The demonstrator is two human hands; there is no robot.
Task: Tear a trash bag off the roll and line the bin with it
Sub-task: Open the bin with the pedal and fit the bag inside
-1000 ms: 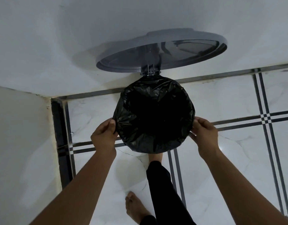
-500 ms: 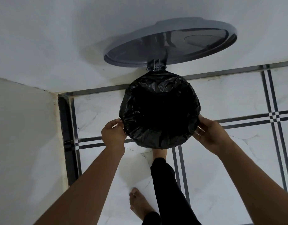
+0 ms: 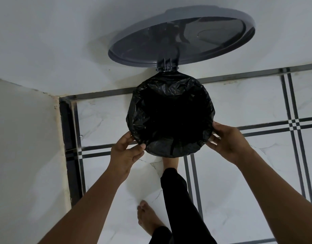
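Observation:
A black trash bag (image 3: 169, 113) lies folded over the round bin's rim, hiding the bin body. The grey lid (image 3: 185, 34) stands raised against the wall behind it. My left hand (image 3: 124, 152) pinches the bag's edge at the near left of the rim. At the near right side my right hand (image 3: 225, 140) rests on the bag's edge, fingers spread along it. The roll is not in view.
White walls meet in a corner at the left. The floor (image 3: 257, 173) is white marble tile with dark stripes. One foot (image 3: 170, 162) is under the bin's near edge, and the other bare foot (image 3: 148, 219) stands on the floor behind it.
Both hands have slid along the rim toward the near side. The view has drifted so the bin and lid sit further right in the frame.

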